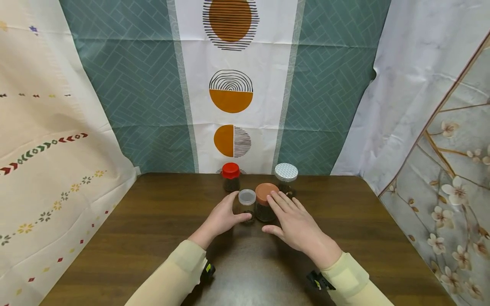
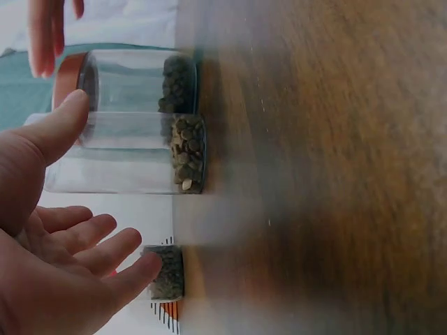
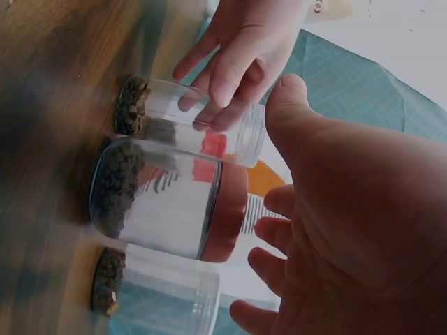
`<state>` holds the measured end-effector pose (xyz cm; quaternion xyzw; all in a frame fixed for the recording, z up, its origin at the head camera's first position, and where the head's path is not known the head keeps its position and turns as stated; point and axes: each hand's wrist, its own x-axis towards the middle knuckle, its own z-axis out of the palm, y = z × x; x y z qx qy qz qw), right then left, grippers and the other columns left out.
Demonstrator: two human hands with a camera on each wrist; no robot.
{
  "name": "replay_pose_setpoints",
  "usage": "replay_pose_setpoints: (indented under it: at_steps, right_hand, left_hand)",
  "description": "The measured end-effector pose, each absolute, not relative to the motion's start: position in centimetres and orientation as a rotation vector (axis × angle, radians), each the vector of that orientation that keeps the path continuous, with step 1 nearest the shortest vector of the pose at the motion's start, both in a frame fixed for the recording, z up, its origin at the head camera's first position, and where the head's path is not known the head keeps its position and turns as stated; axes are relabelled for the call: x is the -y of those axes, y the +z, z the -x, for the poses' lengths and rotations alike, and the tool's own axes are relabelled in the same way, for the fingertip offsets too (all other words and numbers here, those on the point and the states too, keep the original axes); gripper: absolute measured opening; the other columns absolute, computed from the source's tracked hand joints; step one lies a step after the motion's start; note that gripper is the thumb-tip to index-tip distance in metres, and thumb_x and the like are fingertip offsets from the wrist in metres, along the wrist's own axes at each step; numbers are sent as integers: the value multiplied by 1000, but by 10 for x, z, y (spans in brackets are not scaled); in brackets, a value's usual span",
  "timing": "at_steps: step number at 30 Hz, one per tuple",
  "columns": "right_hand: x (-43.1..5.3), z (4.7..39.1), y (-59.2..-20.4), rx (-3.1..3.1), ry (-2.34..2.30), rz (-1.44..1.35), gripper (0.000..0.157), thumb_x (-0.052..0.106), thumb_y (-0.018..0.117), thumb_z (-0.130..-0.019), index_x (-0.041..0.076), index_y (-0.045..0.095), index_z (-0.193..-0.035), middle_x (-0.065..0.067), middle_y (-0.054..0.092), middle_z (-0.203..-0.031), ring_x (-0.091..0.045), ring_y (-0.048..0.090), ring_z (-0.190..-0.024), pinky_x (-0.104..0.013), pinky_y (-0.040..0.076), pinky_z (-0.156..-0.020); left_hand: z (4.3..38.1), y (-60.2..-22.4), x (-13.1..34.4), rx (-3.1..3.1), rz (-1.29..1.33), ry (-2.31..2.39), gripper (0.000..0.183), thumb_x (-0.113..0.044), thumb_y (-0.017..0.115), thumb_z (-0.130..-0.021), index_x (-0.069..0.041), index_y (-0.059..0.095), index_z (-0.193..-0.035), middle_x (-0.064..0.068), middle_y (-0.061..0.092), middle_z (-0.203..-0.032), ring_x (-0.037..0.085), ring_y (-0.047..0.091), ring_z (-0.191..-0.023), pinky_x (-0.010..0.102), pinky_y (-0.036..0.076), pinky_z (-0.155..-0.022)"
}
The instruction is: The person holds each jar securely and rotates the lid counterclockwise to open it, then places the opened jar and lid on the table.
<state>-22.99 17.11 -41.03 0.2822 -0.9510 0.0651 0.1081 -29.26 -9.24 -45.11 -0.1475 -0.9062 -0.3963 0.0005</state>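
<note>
Two glass jars stand side by side between the hands. The slim jar with a pale see-through lid has brown pellets at its bottom; the wider jar with an orange-brown lid holds dark pellets. My left hand is spread around the slim jar, thumb in front and fingers off to its left, not closed on it. In the left wrist view its thumb overlaps the jar's upper part. My right hand reaches over the wider jar's right side, fingers extended, fingertips close to the lid.
Behind on the left stands a small jar with a red lid. A jar with a white patterned lid stands behind on the right. The brown wooden table ends at a patterned curtain, with more cloth on both sides.
</note>
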Motion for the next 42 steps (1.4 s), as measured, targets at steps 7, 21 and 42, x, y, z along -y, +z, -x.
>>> replay_pose_setpoints:
  at_steps: [7,21,42]
  right_hand:
    - [-167,233,-411,2786,168,-851,91,62,66,-105,3,39,-170,-16,35,-176,-38,31,-164,-62,29,-127]
    - [-166,233,-412,2779,156,-870,91,61,67,-105,3,40,-169,-16,37,-176,-38,34,-162,-61,31,-127]
    - [-167,240,-414,2637,279,-938,82,53,73,-104,0,50,-163,-19,52,-165,-37,50,-152,-58,39,-123]
  left_hand:
    - [300,-455,91,2844,432,-1294,87,-31,91,-94,1,46,-161,21,56,-159,42,56,-144,61,44,-118]
    - [303,-462,95,2847,456,-1315,67,-32,93,-93,-7,62,-147,12,71,-139,36,67,-128,57,53,-109]
    - [280,-456,107,2829,612,-1022,50,-32,95,-90,-10,67,-125,-1,73,-109,21,69,-98,45,57,-88]
